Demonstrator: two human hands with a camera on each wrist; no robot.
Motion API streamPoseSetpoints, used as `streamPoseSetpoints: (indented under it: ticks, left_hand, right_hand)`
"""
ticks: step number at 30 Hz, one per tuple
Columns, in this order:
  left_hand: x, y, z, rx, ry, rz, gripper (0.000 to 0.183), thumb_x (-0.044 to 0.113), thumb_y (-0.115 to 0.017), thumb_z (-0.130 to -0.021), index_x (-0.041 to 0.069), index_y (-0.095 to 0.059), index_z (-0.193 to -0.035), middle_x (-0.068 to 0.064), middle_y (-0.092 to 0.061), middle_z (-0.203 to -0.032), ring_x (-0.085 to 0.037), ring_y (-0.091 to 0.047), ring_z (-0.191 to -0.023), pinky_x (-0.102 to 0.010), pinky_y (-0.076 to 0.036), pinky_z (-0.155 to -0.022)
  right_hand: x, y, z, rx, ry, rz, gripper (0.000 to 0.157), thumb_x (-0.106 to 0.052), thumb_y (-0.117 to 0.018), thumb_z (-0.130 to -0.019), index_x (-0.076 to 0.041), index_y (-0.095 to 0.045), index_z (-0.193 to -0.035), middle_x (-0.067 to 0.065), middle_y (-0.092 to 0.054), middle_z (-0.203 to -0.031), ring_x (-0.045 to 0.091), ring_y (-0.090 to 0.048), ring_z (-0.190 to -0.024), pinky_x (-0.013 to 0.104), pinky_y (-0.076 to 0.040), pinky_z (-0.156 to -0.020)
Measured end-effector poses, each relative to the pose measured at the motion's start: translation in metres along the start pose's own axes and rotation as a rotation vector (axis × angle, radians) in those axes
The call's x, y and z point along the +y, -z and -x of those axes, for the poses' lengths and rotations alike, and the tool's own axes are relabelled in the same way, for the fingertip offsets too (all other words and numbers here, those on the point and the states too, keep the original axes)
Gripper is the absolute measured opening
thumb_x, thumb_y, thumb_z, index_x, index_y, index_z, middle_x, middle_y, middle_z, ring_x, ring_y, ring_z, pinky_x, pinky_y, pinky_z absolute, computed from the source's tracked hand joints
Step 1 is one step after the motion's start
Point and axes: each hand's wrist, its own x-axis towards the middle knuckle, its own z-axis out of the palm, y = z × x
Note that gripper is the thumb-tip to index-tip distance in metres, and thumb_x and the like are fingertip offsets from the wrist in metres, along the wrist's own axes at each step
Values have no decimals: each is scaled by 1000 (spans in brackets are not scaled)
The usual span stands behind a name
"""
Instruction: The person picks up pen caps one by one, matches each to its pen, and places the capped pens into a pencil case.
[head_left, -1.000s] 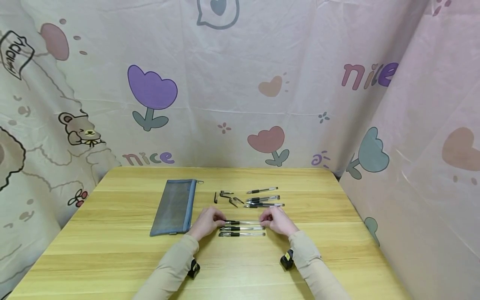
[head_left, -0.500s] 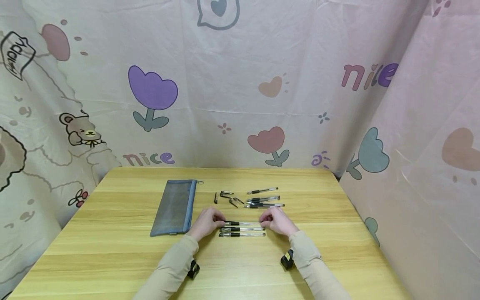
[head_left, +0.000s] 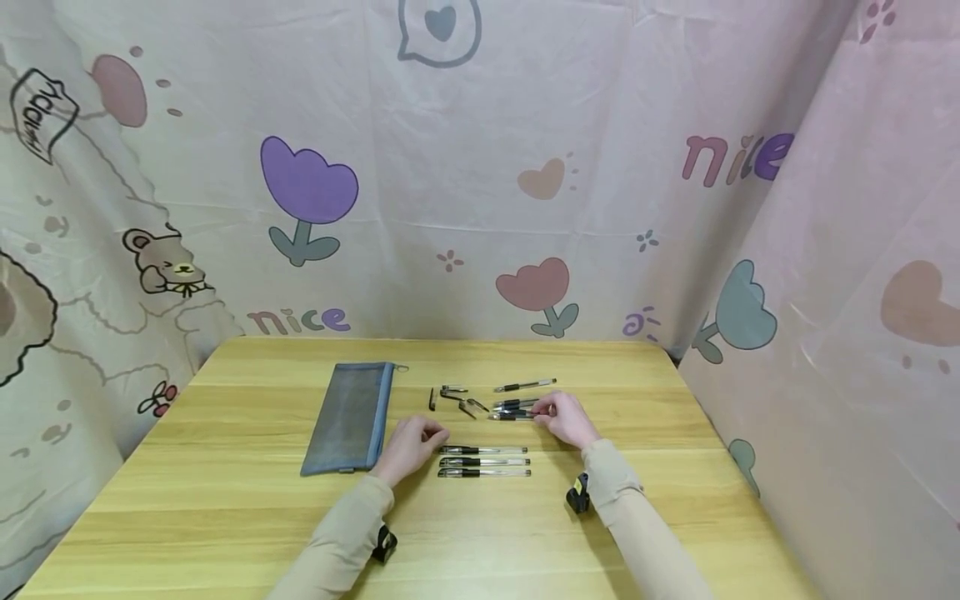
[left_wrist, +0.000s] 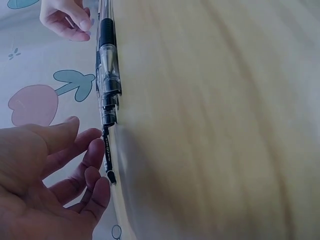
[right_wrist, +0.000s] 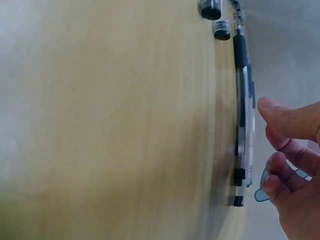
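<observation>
My left hand (head_left: 408, 446) rests by the capped ends of three gel pens (head_left: 483, 462) lying in a row. In the left wrist view its fingers (left_wrist: 90, 155) are loosely bent, thumb apart, and grip nothing. Farther right, my right hand (head_left: 567, 419) hovers over the clear-barrel ends of several uncapped gel pens (head_left: 512, 416). The right wrist view shows its thumb and fingers (right_wrist: 285, 120) beside those pens (right_wrist: 241, 100), with a gap between. Several loose black pen caps (head_left: 451, 396) lie left of the uncapped pens.
A grey-blue mesh zip pouch (head_left: 347, 417) lies flat left of my left hand. One uncapped pen (head_left: 525, 385) sits apart behind the others. Patterned cloth (head_left: 450, 183) hangs behind the wooden table (head_left: 480, 542) and along its sides.
My right hand has let go of the rearmost capped pen and moved back to the uncapped pens. My left hand has come slightly away from that pen's capped end.
</observation>
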Motion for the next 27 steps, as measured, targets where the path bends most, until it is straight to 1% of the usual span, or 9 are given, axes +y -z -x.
streamPoseSetpoints:
  ticks: [3,8,16,27]
  left_hand:
    - [-1,-1,1,2,-9,-3,10,13,-70,-93,9,-79,-91,1,-75,-83,-7,-59,-75,-27,-51,-71]
    - [-2,-2,2,12,-10,-12,9,12,-71,-93,9,-79,-91,1,-75,-85,-8,-60,-77,-28,-51,-72]
    - [-1,-1,4,14,10,-11,8,11,-71,-93,8,-78,-92,-1,-75,-87,-9,-62,-79,-32,-54,-76]
    - [1,-1,6,10,30,-18,7,12,-71,-92,9,-78,-93,-1,-75,-88,-10,-63,-81,-35,-54,-78]
  right_hand:
    - [1,-2,-3,-6,-8,9,10,-3,-77,-84,-8,-77,-92,4,-67,-90,14,-54,-79,30,-46,-75]
    - [1,-5,-5,-10,4,8,10,-1,-78,-83,-6,-77,-91,5,-66,-88,15,-56,-80,31,-47,-76]
    - [0,-7,-6,-16,1,12,10,0,-78,-82,-7,-77,-89,4,-68,-89,14,-57,-82,34,-48,-80]
    - [1,-8,-7,-10,25,22,13,4,-78,-79,-9,-76,-83,2,-69,-86,12,-58,-80,33,-50,-80]
